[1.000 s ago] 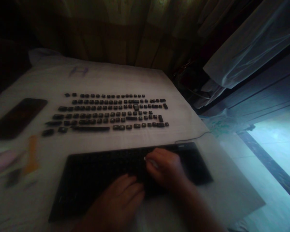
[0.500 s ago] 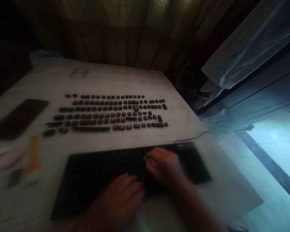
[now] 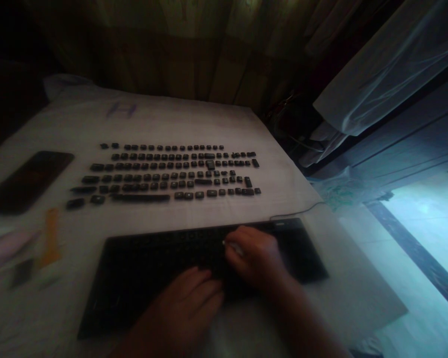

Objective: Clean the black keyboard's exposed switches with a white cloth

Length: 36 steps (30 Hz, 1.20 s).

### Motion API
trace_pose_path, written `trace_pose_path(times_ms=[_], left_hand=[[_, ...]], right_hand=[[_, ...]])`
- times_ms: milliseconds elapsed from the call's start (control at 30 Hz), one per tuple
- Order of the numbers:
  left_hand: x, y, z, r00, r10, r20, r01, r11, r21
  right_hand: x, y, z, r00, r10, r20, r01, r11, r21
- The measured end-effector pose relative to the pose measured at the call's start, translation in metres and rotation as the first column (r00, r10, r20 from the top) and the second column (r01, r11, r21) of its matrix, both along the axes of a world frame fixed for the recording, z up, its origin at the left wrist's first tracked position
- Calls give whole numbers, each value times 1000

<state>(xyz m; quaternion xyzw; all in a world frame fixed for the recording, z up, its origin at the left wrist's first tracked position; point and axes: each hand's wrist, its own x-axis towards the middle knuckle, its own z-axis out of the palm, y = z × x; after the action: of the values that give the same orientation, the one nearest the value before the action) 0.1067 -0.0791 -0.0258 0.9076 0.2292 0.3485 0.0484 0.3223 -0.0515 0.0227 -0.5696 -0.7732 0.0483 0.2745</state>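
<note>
A black keyboard with its keycaps off lies across the near part of the table. My right hand is closed above its upper middle, pinching a small pale object. A white tip pokes out past the fingers, and the kind of object is too blurred to tell. On the keyboard's lower middle rests my left hand, fingers stretched out and holding nothing. Loose black keycaps lie in several rows behind the keyboard, roughly in keyboard order.
At the left are a dark phone, an orange flat tool and a blurred pink item. A cable runs from the keyboard's back edge to the right. Beyond the table's right edge is a plastic bag.
Almost nothing differs. The view has shifted very slightly, while both hands stay at the same places on the keyboard and the right one keeps its pinch.
</note>
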Motion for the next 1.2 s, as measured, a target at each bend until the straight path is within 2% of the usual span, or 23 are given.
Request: trace_pose_path(times_ms=[233,400,633,900,1067,1200], left_hand=[[0,-1,2,1000,8,30,-7,1000,-8],[-1,-1,2,1000,-10,0,10,999,-32],[-1,0,2,999,-4,-48,4,1000,9],[0,-1,2,1000,4,-16,-5,1000,-19],[1,-2,2,1000,14,-5,-14,1000,-13],[0,-1,3,1000,14,14,-14,1000,1]], right_hand=[[-1,0,-2,1000,21,-16,-21,1000,8],[-1,0,-1,1000,4,-9,-4,1000,10],[1,0,1,1000,13,11,-13,1000,-26],[0,-1,1,1000,20,-7,-20,1000,-21],[6,1,4,993,10,-116,-9,1000,11],[19,4,7,978,-54,-202,66,996,53]])
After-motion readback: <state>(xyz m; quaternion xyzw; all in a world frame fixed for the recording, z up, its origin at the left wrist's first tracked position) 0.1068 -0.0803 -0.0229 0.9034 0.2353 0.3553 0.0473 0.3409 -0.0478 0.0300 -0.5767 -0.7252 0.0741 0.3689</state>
